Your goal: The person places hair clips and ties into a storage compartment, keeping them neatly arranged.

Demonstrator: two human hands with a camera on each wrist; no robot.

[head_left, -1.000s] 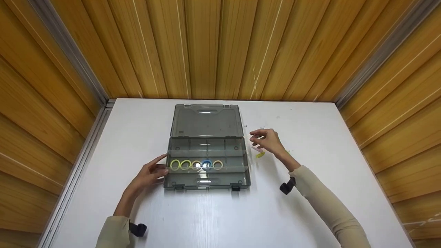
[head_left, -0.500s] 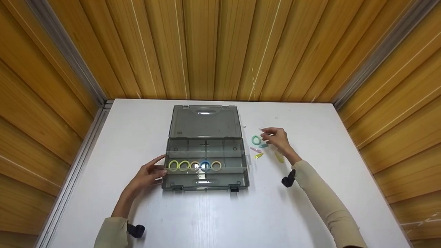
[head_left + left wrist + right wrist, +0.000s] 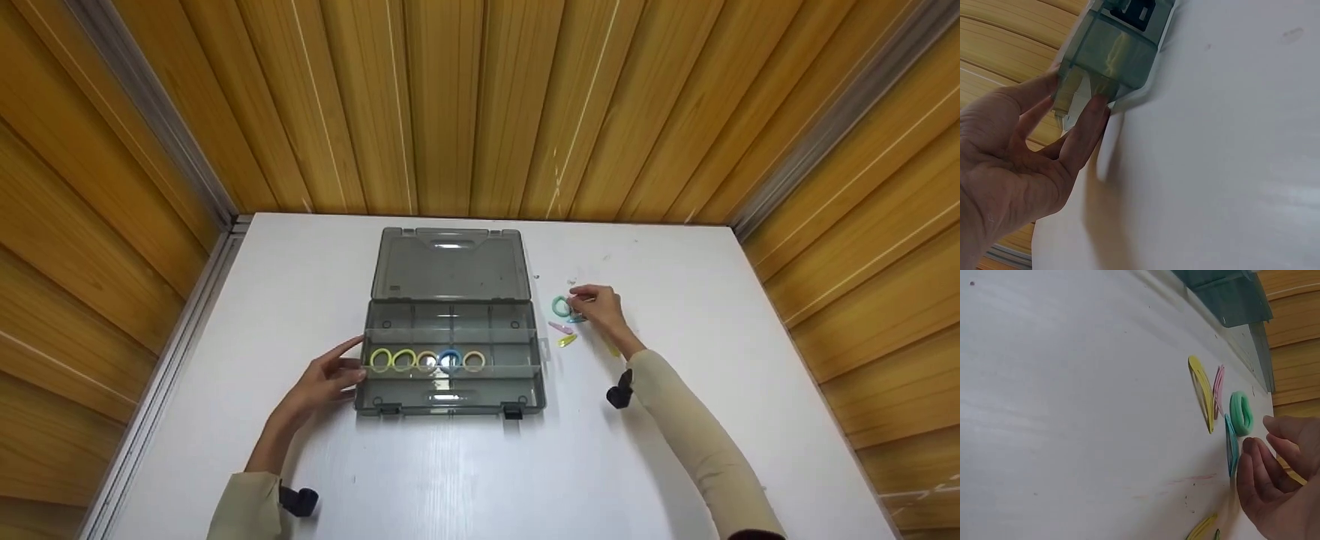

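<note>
My left hand [image 3: 321,386] rests its fingers against the left side of an opened grey see-through organizer box [image 3: 450,411]; the left wrist view shows the fingertips touching the box's corner [image 3: 1123,56]. Over the loose hair things to the right hovers my right hand [image 3: 601,309], fingers bent, a gap between thumb and fingertips. Just beside those fingertips lies a mint-green hair tie [image 3: 1241,413]. A teal snap clip [image 3: 1231,444] lies partly under the hand, near a pink clip [image 3: 1219,391] and a yellow clip [image 3: 1202,394].
Several hair ties, including a blue one [image 3: 450,350], stand in a row in the box's middle compartment. The box's lid [image 3: 450,270] lies back toward the wooden wall [image 3: 442,112]. Another yellow clip [image 3: 1202,527] sits below the right hand on the white table [image 3: 420,480].
My right hand first drew back to the right, uncovering the mint-green hair tie and clips. It then came lower and closer to the tie. The left hand stays at the box.
</note>
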